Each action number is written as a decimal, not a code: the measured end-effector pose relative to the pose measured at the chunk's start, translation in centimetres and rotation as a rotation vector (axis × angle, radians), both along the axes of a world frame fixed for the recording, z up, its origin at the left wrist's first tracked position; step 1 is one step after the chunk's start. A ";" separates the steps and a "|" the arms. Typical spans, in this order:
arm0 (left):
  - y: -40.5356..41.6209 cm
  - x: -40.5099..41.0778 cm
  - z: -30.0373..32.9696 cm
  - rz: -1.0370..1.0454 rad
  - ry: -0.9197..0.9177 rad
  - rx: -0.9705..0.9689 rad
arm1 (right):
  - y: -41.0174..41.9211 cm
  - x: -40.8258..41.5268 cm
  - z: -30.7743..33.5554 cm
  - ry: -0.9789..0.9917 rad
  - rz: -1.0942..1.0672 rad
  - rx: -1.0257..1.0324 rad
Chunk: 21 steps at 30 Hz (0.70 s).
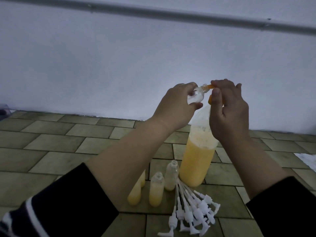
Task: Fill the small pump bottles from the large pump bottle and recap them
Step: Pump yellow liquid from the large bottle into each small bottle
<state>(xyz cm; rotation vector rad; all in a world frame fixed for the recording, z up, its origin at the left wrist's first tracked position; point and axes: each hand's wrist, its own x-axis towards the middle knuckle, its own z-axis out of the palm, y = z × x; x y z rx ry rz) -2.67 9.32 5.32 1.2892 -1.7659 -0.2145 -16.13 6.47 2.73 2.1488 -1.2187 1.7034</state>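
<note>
One small bottle [77, 97], gripped tilted in my left hand [176, 106], meets the orange spout [209, 86]; my right hand [227, 108] pinches the pump. Misalignment could spill liquid.

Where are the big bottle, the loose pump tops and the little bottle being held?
big bottle [196, 161]: head view, yellow-filled body.
loose pump tops [195, 211]: head view, pile's middle.
held little bottle [77, 96]: head view, clear body.

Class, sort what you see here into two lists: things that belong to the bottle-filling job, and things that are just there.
Part of the job:
large bottle
orange pump head
small clear bottle in the left hand
right hand on the pump
small bottles standing on the floor
pile of white pump caps

Just there:
tiled floor
wall
pipe
</note>
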 end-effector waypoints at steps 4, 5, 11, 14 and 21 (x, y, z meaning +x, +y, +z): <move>0.1 0.1 1.2 0.017 -0.034 -0.040 | 0.4 -0.4 1.2 0.062 -0.041 -0.008; 0.2 0.1 1.4 0.021 -0.039 -0.053 | 0.5 -0.4 1.4 0.063 -0.048 -0.017; 0.2 -0.1 0.2 0.014 -0.024 -0.061 | 0.5 0.1 0.1 0.041 -0.060 -0.011; 0.3 0.0 0.1 0.005 -0.029 -0.041 | 0.9 0.0 0.0 0.063 -0.067 0.023; 0.6 -0.1 1.4 0.041 -0.085 -0.092 | 1.3 -0.3 1.4 0.049 -0.056 -0.027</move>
